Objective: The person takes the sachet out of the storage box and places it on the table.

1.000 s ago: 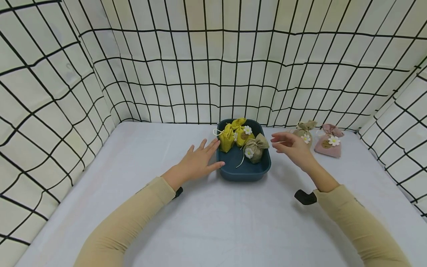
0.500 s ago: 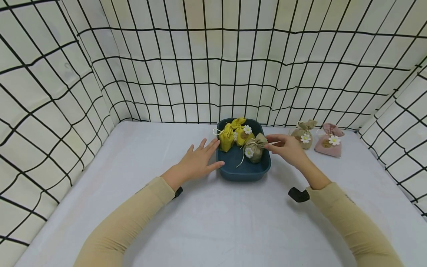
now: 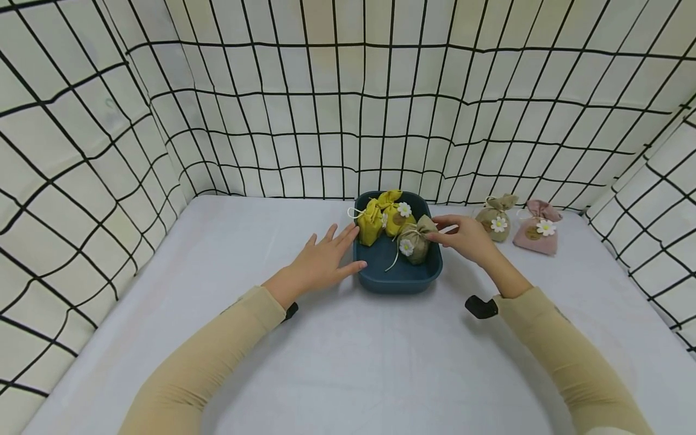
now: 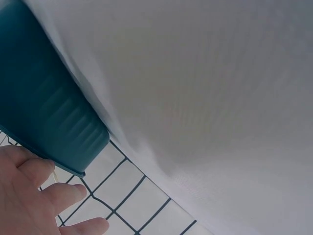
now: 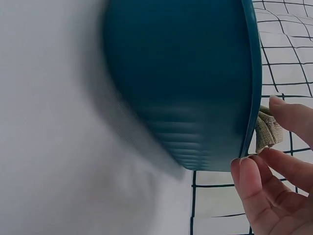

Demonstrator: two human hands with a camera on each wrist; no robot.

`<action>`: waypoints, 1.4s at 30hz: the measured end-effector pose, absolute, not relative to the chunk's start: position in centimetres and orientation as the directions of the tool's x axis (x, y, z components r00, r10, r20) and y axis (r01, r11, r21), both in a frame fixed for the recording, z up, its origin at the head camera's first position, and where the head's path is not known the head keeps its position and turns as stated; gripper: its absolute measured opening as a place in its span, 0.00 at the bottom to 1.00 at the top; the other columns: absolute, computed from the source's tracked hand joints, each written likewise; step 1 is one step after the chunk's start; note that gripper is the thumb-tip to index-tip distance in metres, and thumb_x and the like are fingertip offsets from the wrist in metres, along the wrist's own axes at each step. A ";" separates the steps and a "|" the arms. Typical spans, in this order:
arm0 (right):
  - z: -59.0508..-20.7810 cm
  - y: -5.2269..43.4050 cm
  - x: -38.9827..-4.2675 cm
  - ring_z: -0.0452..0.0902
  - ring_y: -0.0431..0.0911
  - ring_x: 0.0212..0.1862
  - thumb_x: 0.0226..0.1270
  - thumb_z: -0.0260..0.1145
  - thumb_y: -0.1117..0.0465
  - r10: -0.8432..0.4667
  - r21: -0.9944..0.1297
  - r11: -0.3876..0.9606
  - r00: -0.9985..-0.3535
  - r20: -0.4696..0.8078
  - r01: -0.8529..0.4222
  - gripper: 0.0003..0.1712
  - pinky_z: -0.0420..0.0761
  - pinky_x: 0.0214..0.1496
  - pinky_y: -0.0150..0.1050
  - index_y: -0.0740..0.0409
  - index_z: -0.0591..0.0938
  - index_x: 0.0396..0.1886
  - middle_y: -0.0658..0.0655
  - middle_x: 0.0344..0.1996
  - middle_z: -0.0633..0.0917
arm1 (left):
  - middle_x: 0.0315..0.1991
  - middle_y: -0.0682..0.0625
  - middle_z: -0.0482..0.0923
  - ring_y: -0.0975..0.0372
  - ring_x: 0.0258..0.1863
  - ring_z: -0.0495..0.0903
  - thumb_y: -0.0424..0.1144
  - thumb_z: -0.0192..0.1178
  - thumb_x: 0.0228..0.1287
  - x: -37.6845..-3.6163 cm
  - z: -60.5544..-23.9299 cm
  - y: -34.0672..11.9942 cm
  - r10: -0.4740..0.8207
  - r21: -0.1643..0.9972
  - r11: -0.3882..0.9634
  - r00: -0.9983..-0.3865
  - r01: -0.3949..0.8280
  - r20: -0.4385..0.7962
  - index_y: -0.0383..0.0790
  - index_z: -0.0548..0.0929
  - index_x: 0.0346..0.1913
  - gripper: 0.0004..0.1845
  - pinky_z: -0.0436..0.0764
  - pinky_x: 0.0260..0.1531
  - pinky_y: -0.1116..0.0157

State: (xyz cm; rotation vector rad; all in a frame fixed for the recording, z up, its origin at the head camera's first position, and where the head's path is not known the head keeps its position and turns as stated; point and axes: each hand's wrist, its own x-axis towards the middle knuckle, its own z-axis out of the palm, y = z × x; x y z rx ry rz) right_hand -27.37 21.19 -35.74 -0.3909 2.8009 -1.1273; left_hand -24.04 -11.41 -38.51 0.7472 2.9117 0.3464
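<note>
Olive sachet (image 3: 413,243) top pinched by right hand (image 3: 462,238); left hand (image 3: 321,263) flat, fingers straight, touching blue tray (image 3: 402,279)

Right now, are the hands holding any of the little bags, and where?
The right hand pinches the olive bag in the blue tray by its gathered top. The left hand holds nothing; it rests against the tray's side.

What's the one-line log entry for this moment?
left hand: flat against blue tray | right hand: pinching olive pouch top in tray | yellow pouches: in tray
</note>
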 end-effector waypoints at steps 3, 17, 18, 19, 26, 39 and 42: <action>-35.6 21.1 -27.5 0.82 0.61 0.56 0.73 0.70 0.51 -0.276 -0.679 0.706 -0.961 -0.001 -0.202 0.33 0.82 0.53 0.53 0.68 0.76 0.69 0.69 0.57 0.82 | 0.84 0.51 0.41 0.47 0.81 0.40 0.69 0.45 0.76 -24.1 -38.5 -11.4 0.487 0.249 0.852 -0.872 0.460 -0.056 0.47 0.44 0.84 0.47 0.46 0.72 0.34; -36.0 20.9 -28.1 0.82 0.60 0.54 0.70 0.73 0.53 -0.273 -0.669 0.709 -0.961 0.033 -0.225 0.31 0.82 0.48 0.48 0.67 0.79 0.66 0.65 0.49 0.84 | 0.84 0.51 0.41 0.47 0.81 0.39 0.69 0.45 0.76 -24.2 -38.6 -11.4 0.483 0.245 0.856 -0.873 0.456 -0.063 0.47 0.44 0.85 0.47 0.46 0.73 0.35; -36.0 20.8 -28.1 0.81 0.60 0.54 0.69 0.73 0.53 -0.271 -0.672 0.705 -0.962 0.043 -0.228 0.31 0.81 0.48 0.48 0.66 0.80 0.65 0.65 0.50 0.84 | 0.84 0.51 0.41 0.47 0.81 0.39 0.69 0.45 0.76 -24.2 -38.6 -11.4 0.483 0.246 0.856 -0.873 0.455 -0.063 0.47 0.44 0.85 0.47 0.46 0.73 0.35; -36.0 20.7 -28.1 0.81 0.60 0.54 0.69 0.73 0.54 -0.270 -0.673 0.701 -0.961 0.055 -0.235 0.30 0.81 0.48 0.49 0.65 0.80 0.65 0.65 0.50 0.84 | 0.84 0.51 0.41 0.47 0.81 0.39 0.69 0.45 0.76 -24.2 -38.6 -11.5 0.483 0.247 0.856 -0.873 0.455 -0.064 0.47 0.43 0.85 0.47 0.46 0.73 0.35; -36.0 20.3 -28.2 0.81 0.59 0.54 0.68 0.74 0.59 -0.248 -0.694 0.678 -0.964 0.092 -0.240 0.27 0.81 0.53 0.52 0.64 0.81 0.64 0.66 0.52 0.84 | 0.84 0.51 0.41 0.46 0.81 0.40 0.69 0.45 0.76 -24.2 -38.5 -11.4 0.489 0.251 0.851 -0.870 0.461 -0.060 0.47 0.44 0.84 0.47 0.46 0.72 0.34; -36.3 19.5 -28.3 0.79 0.60 0.61 0.69 0.73 0.63 -0.223 -0.791 0.565 -0.966 0.129 -0.236 0.26 0.79 0.60 0.55 0.63 0.81 0.65 0.68 0.57 0.82 | 0.84 0.51 0.41 0.47 0.81 0.40 0.69 0.44 0.76 -24.2 -38.5 -11.4 0.486 0.255 0.852 -0.871 0.457 -0.063 0.47 0.44 0.84 0.47 0.46 0.72 0.34; -36.4 19.4 -28.2 0.78 0.62 0.62 0.70 0.71 0.65 -0.240 -0.821 0.513 -0.960 0.142 -0.250 0.26 0.80 0.60 0.54 0.64 0.80 0.66 0.69 0.59 0.80 | 0.84 0.51 0.41 0.47 0.81 0.39 0.69 0.44 0.76 -24.2 -38.4 -11.4 0.484 0.256 0.854 -0.873 0.454 -0.066 0.47 0.44 0.84 0.47 0.46 0.72 0.34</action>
